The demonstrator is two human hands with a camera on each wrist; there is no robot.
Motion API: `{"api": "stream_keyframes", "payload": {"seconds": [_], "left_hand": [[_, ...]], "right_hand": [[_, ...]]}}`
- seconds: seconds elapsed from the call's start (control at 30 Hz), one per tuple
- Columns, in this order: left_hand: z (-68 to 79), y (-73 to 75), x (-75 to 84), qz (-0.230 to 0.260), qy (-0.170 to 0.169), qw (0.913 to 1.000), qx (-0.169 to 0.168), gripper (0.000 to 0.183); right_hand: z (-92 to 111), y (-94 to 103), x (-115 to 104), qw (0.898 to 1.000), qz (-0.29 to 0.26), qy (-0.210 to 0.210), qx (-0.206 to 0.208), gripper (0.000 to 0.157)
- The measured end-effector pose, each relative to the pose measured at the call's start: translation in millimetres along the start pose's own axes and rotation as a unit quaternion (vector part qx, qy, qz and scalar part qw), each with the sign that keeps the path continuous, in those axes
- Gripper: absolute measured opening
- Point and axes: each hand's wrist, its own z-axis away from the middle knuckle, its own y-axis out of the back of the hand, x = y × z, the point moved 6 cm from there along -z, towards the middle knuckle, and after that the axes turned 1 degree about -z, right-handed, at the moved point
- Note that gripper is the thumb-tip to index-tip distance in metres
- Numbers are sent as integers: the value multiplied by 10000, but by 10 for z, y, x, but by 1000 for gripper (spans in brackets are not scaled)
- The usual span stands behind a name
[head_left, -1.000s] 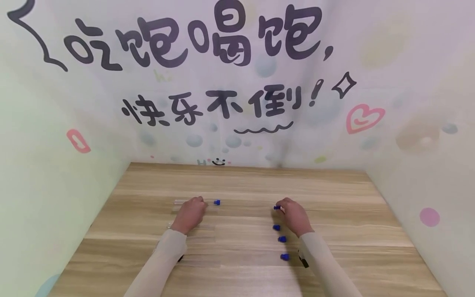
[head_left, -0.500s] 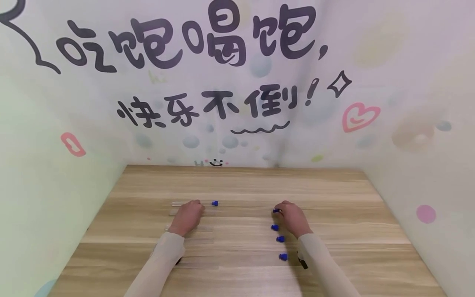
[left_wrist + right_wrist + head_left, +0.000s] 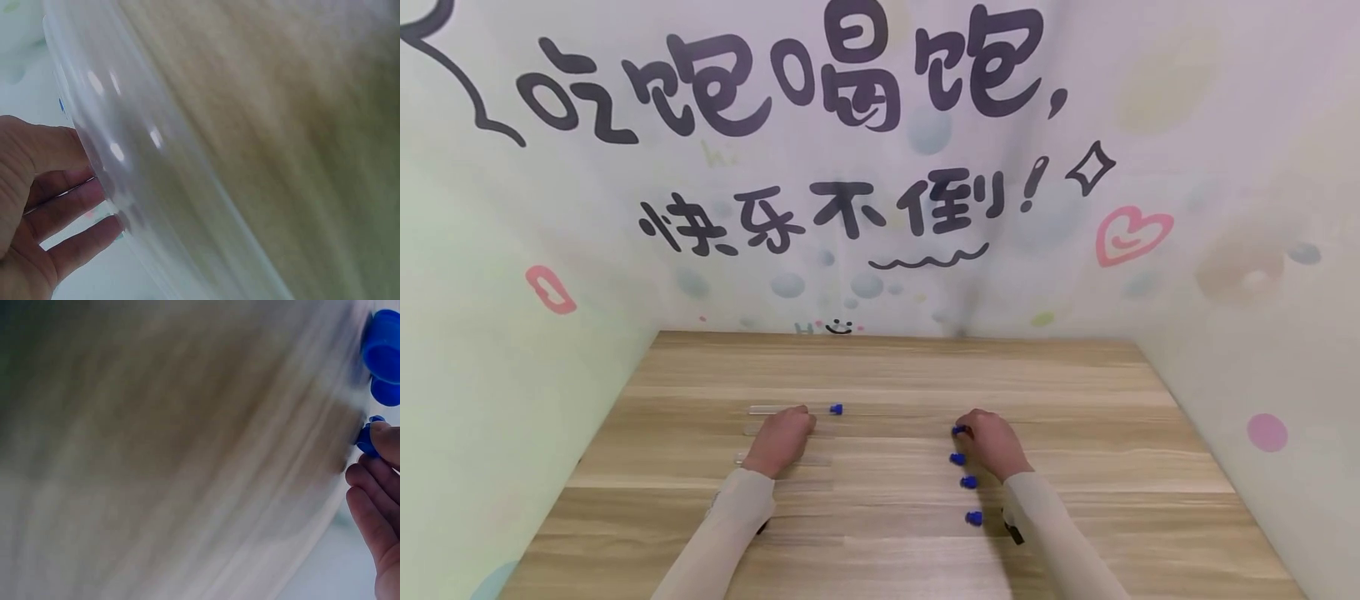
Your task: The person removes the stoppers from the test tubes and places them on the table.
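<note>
My left hand (image 3: pixel 780 439) reaches over the clear tubes at the left, its fingers on the second test tube (image 3: pixel 752 429) from the back. In the left wrist view, thumb and fingers meet at a clear tube (image 3: pixel 165 156), fingertips partly hidden behind it. Behind that hand lies a tube (image 3: pixel 763 409) with a blue stopper (image 3: pixel 837 409) in its right end. At the right, my right hand (image 3: pixel 996 443) pinches a small blue stopper (image 3: pixel 367 441) between thumb and fingers, close over the table.
Several blue stoppers, such as this one (image 3: pixel 969 482), stand in a column in front of my right hand. More clear tubes (image 3: pixel 808 460) lie in front of the left hand, partly under the sleeve. Patterned walls (image 3: pixel 880 283) bound the wooden table (image 3: pixel 895 367) at back and sides.
The stopper in my right hand has come down slightly towards the near side, closer to the others. The second tube has sunk a little under my left hand.
</note>
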Motion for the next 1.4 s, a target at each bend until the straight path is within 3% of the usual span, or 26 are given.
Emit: {"api": "stream_keyframes", "payload": {"seconds": [0.47, 1.0, 1.17, 1.4], "left_hand": [[6, 16, 8, -36, -49, 9999, -147, 8], [23, 75, 15, 141, 28, 9996, -251, 7], [4, 101, 27, 79, -62, 9999, -19, 5], [-80, 187, 45, -411, -30, 9965, 723, 19]], "right_hand": [[-17, 40, -10, 9999, 82, 35, -73, 18], [-26, 228, -98, 9966, 287, 441, 627, 22], [-56, 245, -118, 9934, 403, 520, 936, 24], [-98, 308, -232, 9833, 699, 809, 1470, 31]]}}
